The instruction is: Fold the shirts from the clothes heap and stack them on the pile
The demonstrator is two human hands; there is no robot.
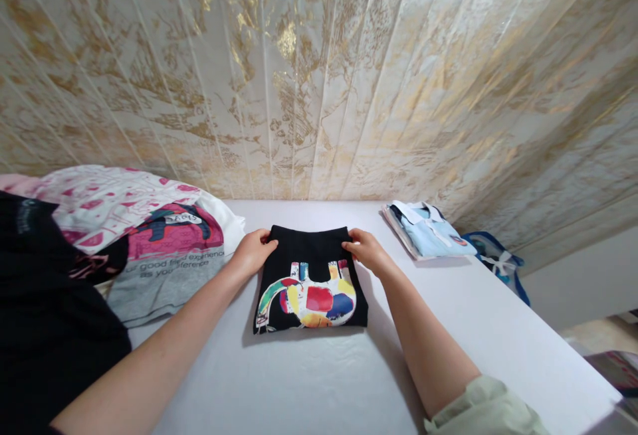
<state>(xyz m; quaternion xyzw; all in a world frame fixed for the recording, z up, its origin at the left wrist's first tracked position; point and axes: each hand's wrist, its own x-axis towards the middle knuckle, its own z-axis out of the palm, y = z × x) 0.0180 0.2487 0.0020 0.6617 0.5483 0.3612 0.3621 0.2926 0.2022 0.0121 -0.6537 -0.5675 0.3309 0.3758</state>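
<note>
The black shirt lies at the middle of the surface, folded into a compact square. The left hand holds its far left corner between thumb and fingers; the right hand pinches the far right corner in the same way. This shirt seems nearly finished. At far right is a neat stack; at left, a loose pile is not yet folded.

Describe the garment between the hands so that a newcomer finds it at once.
On the flat white table, look between the left hand and right hand. They hold a folded, squarish black fabric garment by its far corners. Its multicoloured elephant print separates it from the loose mixed clothes heap and folded light-blue collared garment.
</note>
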